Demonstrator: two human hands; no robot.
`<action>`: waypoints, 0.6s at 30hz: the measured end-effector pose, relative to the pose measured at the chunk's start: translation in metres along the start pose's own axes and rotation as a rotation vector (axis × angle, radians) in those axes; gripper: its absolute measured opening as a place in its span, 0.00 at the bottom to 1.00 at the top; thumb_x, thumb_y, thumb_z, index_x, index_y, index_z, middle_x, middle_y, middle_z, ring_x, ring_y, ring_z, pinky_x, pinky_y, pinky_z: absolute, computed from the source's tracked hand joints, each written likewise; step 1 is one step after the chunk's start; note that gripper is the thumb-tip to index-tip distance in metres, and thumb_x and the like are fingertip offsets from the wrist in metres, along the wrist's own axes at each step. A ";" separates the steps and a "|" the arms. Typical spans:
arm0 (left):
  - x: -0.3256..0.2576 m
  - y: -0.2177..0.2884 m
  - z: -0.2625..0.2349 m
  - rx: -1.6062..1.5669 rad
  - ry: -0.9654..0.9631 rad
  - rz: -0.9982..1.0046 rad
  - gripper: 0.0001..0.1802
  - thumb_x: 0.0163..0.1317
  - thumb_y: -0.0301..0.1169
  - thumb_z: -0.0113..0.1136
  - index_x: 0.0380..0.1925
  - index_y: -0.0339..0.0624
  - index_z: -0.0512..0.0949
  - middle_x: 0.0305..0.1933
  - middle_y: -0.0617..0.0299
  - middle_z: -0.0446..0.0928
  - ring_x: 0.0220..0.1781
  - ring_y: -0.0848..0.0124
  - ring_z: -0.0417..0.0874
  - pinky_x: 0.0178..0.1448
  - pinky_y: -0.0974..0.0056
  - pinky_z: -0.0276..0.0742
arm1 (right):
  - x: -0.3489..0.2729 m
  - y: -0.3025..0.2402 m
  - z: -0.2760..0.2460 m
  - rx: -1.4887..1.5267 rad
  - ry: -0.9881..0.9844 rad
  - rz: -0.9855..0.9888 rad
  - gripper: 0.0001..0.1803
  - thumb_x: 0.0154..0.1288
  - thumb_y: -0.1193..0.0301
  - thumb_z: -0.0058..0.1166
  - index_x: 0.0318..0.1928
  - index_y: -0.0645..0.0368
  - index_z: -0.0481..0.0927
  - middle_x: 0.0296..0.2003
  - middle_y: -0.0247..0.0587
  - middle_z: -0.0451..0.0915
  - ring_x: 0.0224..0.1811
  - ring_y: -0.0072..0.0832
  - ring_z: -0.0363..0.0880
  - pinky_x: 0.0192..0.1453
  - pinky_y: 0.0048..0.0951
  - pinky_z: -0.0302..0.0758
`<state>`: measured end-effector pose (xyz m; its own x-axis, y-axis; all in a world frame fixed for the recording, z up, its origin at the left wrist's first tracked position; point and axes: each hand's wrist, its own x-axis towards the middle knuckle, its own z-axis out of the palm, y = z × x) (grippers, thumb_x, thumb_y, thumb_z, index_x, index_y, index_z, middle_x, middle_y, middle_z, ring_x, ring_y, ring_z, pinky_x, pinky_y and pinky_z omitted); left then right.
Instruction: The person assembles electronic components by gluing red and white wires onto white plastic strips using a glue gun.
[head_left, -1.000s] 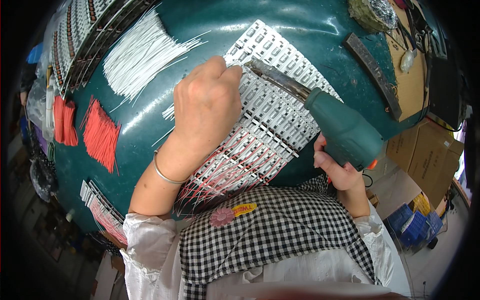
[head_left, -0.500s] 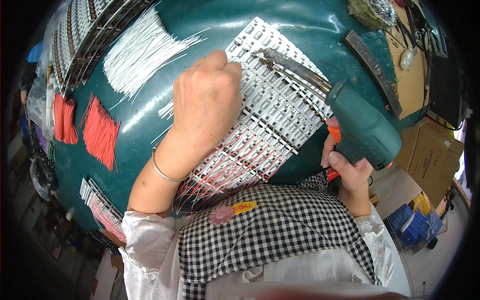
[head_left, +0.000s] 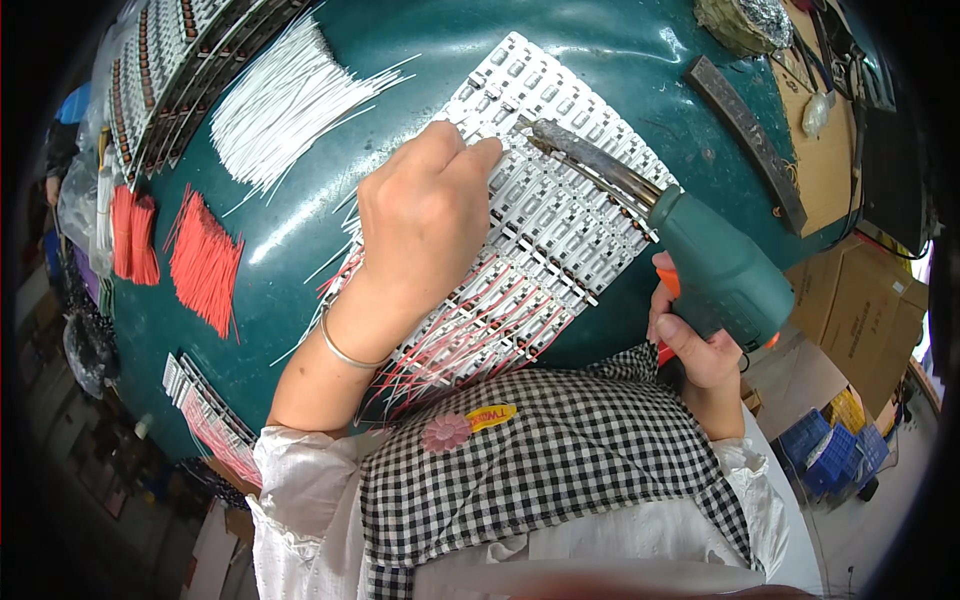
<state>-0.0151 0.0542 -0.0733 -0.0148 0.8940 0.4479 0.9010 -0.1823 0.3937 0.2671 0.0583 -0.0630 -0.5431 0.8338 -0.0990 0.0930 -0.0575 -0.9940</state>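
A white panel of small circuit boards [head_left: 560,215] lies slantwise on the green tabletop, with red and white wires [head_left: 470,335] spread over its near part. My left hand [head_left: 425,215] is closed in a pinch above the panel's left side. Whatever its fingertips hold is hidden behind the hand. The handle of a green soldering gun [head_left: 720,265] with an orange trigger is gripped by my right hand [head_left: 700,350]. Its dark tip reaches left over the panel, just right of my left fingertips.
White wires [head_left: 290,110] are heaped at the back left, with red wire bundles [head_left: 205,265] nearer. Stacked panels [head_left: 165,75] stand at the far left, another small stack [head_left: 205,415] nearer. A dark metal bar [head_left: 745,145] lies right. Cardboard boxes [head_left: 865,310] stand beyond the table.
My left hand has shifted slightly nearer and right, its index finger now pointing more to the right. The soldering gun's tip has moved a little nearer and right.
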 end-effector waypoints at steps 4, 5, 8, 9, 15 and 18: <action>0.003 -0.001 0.000 0.015 -0.023 -0.011 0.08 0.46 0.20 0.68 0.28 0.40 0.84 0.21 0.60 0.73 0.20 0.65 0.76 0.23 0.64 0.71 | 0.001 0.002 0.001 -0.024 -0.037 0.005 0.27 0.56 0.75 0.61 0.55 0.75 0.70 0.44 0.48 0.73 0.22 0.25 0.73 0.23 0.23 0.71; 0.003 -0.001 0.001 0.005 -0.025 -0.022 0.07 0.46 0.20 0.68 0.28 0.39 0.84 0.21 0.60 0.73 0.20 0.64 0.76 0.23 0.64 0.71 | 0.002 0.002 0.000 -0.040 -0.055 -0.003 0.26 0.56 0.76 0.60 0.55 0.74 0.70 0.43 0.48 0.74 0.22 0.25 0.73 0.23 0.23 0.71; 0.005 0.000 -0.001 0.004 -0.044 -0.038 0.07 0.46 0.20 0.68 0.28 0.39 0.84 0.21 0.59 0.72 0.19 0.63 0.76 0.23 0.63 0.71 | 0.003 0.005 -0.001 -0.063 -0.087 -0.020 0.24 0.57 0.77 0.59 0.54 0.72 0.70 0.40 0.46 0.74 0.22 0.25 0.74 0.24 0.23 0.72; 0.006 0.000 -0.002 0.009 -0.058 -0.040 0.06 0.46 0.20 0.68 0.28 0.39 0.84 0.21 0.59 0.72 0.19 0.62 0.75 0.23 0.62 0.71 | 0.004 0.005 -0.001 -0.073 -0.097 -0.031 0.23 0.57 0.78 0.59 0.53 0.71 0.70 0.39 0.45 0.74 0.23 0.25 0.74 0.25 0.23 0.73; 0.012 -0.002 -0.007 0.021 -0.160 -0.092 0.05 0.47 0.21 0.67 0.27 0.39 0.84 0.21 0.57 0.72 0.20 0.59 0.76 0.24 0.60 0.71 | 0.006 0.006 0.002 -0.165 -0.121 -0.042 0.22 0.56 0.81 0.57 0.53 0.68 0.70 0.35 0.43 0.74 0.25 0.25 0.74 0.27 0.23 0.73; 0.016 -0.003 -0.007 -0.018 -0.149 -0.093 0.03 0.43 0.19 0.56 0.15 0.38 0.76 0.19 0.52 0.69 0.19 0.53 0.75 0.23 0.53 0.73 | 0.011 0.012 0.001 -0.279 -0.167 -0.198 0.21 0.57 0.80 0.58 0.52 0.68 0.70 0.36 0.44 0.74 0.25 0.25 0.74 0.27 0.23 0.74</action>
<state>-0.0206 0.0662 -0.0619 -0.0321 0.9580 0.2849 0.8908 -0.1019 0.4428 0.2616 0.0666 -0.0756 -0.6995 0.7117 0.0651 0.1835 0.2669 -0.9461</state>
